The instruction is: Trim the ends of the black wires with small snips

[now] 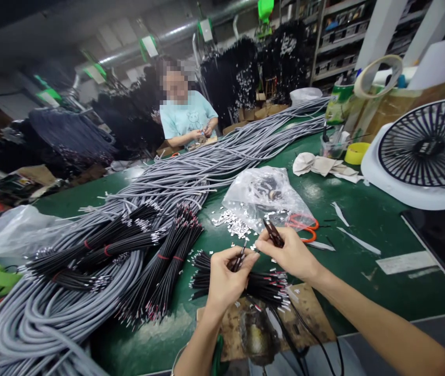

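Note:
Near the middle of the bench, my left hand (228, 277) is closed on a thin black cable (241, 256) whose end sticks up between the fingers. Just right of it, my right hand (290, 251) grips dark pliers (274, 235), their jaws pointing up and to the left. The two hands' fingertips nearly meet; what lies between them is too small to make out. Beneath them rests a bundle of short black cables (267, 287) with pale and red ends. Small white pieces (233, 223) lie scattered beyond my hands, beside a clear plastic bag (269, 188).
Long grey cables (191, 172) run across the green table, with tied black bundles (163, 261) at left. Orange-handled scissors (304, 225) lie by the bag. A fan (428, 149) and tape roll (357, 153) stand right. A co-worker (189, 115) sits opposite.

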{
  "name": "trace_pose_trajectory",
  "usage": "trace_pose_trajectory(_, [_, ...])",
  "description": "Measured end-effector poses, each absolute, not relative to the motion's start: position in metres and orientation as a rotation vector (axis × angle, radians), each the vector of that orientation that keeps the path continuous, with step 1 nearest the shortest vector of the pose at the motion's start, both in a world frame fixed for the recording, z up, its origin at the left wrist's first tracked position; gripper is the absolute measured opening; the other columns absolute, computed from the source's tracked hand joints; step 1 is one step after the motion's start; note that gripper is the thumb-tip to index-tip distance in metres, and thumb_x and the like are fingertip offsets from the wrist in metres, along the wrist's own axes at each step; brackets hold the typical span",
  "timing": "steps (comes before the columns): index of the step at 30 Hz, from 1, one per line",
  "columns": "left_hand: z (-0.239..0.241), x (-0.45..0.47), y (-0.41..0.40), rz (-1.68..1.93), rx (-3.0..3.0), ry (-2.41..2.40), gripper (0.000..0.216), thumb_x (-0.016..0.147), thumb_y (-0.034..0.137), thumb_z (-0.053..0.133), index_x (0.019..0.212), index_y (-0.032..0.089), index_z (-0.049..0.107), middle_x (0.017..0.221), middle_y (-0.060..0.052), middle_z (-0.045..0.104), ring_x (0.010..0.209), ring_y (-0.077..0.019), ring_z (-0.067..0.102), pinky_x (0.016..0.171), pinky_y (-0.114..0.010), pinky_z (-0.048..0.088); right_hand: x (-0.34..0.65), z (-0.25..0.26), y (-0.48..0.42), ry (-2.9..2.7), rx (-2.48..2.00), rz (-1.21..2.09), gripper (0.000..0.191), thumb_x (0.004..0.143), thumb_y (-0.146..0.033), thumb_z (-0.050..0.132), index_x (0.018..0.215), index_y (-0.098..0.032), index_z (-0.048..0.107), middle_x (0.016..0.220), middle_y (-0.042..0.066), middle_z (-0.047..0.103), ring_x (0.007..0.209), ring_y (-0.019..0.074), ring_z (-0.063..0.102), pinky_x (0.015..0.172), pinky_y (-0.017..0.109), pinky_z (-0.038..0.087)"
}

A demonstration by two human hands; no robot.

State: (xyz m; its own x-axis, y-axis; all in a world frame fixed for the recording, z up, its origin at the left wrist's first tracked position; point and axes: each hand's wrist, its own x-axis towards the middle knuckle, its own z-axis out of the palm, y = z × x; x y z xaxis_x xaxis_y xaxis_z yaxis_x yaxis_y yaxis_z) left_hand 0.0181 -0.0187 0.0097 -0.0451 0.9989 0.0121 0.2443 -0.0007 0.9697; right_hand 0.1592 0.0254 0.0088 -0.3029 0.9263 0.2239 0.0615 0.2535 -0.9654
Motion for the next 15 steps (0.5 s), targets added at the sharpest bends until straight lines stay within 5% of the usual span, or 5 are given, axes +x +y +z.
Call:
trace_pose_trajectory(5, [0.0057,0.0147,-0.0164,1.121,1.402,1.401,0.027,0.074,0.035,0.060,0.061,0.011,0.060,0.043,0.005,0.038,0.033,-0.0035,0.032,0.032,-0.016,0.023,0.1571,0.0059,0.0310,-1.412,-0.988,1.517,0.022,0.074,-0.034,0.054,0.062,-0.016,0.053,0.045,-0.009,0.028,0.038,0.0049,0.021,0.035,0.020,0.018])
trace_pose_trajectory(8, [0.0061,0.0120,-0.0166,1.140,1.330,1.315,0.033,0.078,0.040,0.054,0.060,0.012,0.056,0.041,0.007,0.032,0.033,-0.0031,0.027,0.031,-0.015,0.021,0.1595,0.0096,0.0304,-1.403,-0.910,1.550,0.027,0.077,-0.041,0.051,0.073,-0.015,0.058,0.049,-0.007,0.034,0.038,0.0050,0.021,0.035,0.021,0.016])
trace_pose_trajectory(11, [0.0084,0.0113,-0.0177,1.153,1.262,1.245,0.038,0.079,0.044,0.052,0.057,0.013,0.051,0.041,0.008,0.027,0.032,-0.0025,0.023,0.029,-0.014,0.020,0.1617,0.0126,0.0266,-1.584,-0.759,1.305,0.020,0.075,-0.036,0.059,0.073,-0.017,0.062,0.064,0.000,0.051,0.049,0.0079,0.037,0.044,0.023,0.028])
trace_pose_trajectory(15, [0.0089,0.0119,-0.0176,1.168,1.249,1.260,0.037,0.077,0.044,0.055,0.058,0.012,0.054,0.040,0.008,0.029,0.031,-0.0024,0.026,0.029,-0.014,0.023,0.1609,0.0111,0.0219,-1.708,-0.802,0.984,0.016,0.078,-0.027,0.058,0.065,-0.017,0.059,0.065,0.001,0.053,0.057,0.0112,0.044,0.052,0.025,0.033])
